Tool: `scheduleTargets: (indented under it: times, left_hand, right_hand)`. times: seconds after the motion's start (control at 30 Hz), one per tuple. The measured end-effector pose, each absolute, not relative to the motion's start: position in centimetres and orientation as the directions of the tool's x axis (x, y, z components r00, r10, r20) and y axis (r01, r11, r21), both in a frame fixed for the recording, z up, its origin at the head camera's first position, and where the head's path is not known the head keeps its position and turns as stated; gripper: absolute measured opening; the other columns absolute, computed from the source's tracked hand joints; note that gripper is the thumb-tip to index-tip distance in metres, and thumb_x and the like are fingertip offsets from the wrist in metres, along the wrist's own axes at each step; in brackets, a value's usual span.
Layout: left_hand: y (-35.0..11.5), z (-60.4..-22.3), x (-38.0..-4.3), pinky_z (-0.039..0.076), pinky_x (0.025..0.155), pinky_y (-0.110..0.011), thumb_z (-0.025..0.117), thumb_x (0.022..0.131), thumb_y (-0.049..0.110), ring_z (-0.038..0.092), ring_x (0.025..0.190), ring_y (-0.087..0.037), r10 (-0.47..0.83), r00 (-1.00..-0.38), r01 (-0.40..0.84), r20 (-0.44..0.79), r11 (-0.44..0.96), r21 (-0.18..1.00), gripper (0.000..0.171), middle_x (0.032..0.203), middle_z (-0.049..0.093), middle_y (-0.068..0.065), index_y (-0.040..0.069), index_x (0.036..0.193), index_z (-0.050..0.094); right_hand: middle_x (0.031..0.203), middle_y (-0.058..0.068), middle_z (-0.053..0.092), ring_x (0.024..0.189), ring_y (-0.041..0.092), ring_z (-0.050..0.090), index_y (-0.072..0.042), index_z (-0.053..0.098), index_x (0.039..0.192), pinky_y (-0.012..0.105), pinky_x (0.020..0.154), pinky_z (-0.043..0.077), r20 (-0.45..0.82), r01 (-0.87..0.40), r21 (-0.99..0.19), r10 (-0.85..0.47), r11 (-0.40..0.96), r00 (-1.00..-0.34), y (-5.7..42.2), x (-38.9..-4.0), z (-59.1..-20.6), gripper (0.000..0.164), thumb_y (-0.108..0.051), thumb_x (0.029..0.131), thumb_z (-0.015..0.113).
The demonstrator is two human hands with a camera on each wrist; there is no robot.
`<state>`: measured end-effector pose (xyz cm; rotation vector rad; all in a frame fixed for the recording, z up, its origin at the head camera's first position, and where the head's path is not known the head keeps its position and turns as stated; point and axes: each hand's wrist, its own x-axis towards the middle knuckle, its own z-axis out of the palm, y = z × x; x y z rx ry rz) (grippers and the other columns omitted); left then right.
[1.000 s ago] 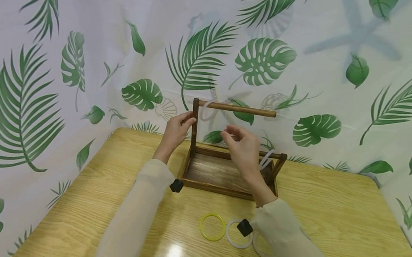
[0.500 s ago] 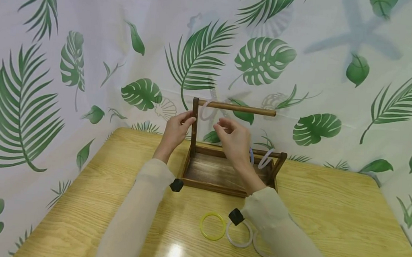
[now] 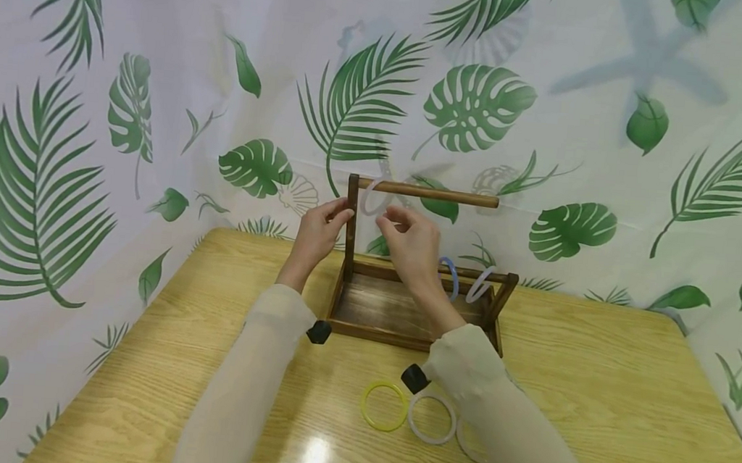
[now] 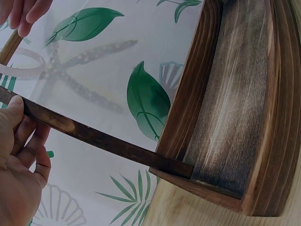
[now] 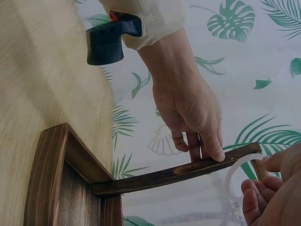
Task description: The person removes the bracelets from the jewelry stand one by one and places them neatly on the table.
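A dark wooden bangle stand (image 3: 347, 251), with a tray base and two bars, stands on the table. My left hand (image 3: 318, 236) pinches its tall post, the thumb on one face and fingers behind, as the left wrist view shows. One pale bangle (image 3: 365, 200) hangs on the upper bar (image 3: 452, 194), close to the post. Just right of this bangle is my right hand (image 3: 412, 246), its fingers loosely bent and a gap visible between thumb and forefinger. Whether the fingertips touch the bangle I cannot tell. A blue bangle (image 3: 452, 278) and a pale lilac bangle (image 3: 479, 285) hang on the lower bar.
In front of the stand, a yellow bangle (image 3: 364, 407) and a whitish bangle (image 3: 410, 422) lie flat on the wooden table (image 3: 203, 364). A third, pale bangle (image 3: 467, 453) is partly covered by the right sleeve. Behind hangs a leaf-patterned cloth (image 3: 258, 92).
My right hand has moved left and slightly up toward the bangle on the upper bar, uncovering the blue bangle on the lower bar. The left hand has stayed on the post.
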<state>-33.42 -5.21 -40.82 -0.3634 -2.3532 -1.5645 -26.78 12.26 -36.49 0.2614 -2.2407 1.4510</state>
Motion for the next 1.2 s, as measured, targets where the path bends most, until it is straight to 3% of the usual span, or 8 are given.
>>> scheduleTargets:
  times: [0.17,0.37,1.2]
  left_hand:
    - [-5.2,-40.8,-33.4,0.051,0.1,-0.043,0.063,0.105,0.017,0.065,0.117,-0.032,0.051,-0.923,0.37,0.381,0.382,0.847,0.038,0.131,0.068,-0.02,-0.003,0.138,0.064]
    - [-5.2,-40.8,-33.4,0.052,0.1,-0.044,0.063,0.106,0.016,0.065,0.117,-0.033,0.052,-0.921,0.376,0.385,0.373,0.848,0.037,0.13,0.068,-0.02,-0.004,0.136,0.065]
    - [-5.3,-41.1,-33.8,0.053,0.094,-0.043,0.062,0.106,0.018,0.066,0.111,-0.031,0.057,-0.918,0.383,0.393,0.39,0.837,0.036,0.125,0.071,-0.019,-0.002,0.136,0.066]
  right_hand:
    - [0.108,0.018,0.076,0.087,0.03,0.073,0.007,0.075,0.115,0.03,0.069,0.056,0.485,-0.403,-0.804,0.09,0.437,-0.87,11.9,-27.1,-36.4,0.025,-0.009,0.095,0.075]
    - [0.106,0.018,0.076,0.086,0.031,0.072,0.006,0.077,0.111,0.039,0.073,0.058,0.509,-0.424,-0.79,0.089,0.442,-0.856,11.2,-27.8,-36.3,0.022,-0.008,0.095,0.076]
    - [0.109,0.021,0.075,0.09,0.035,0.072,0.008,0.075,0.112,0.045,0.081,0.059,0.509,-0.442,-0.802,0.074,0.401,-0.857,9.3,-29.6,-36.4,0.021,-0.005,0.095,0.073]
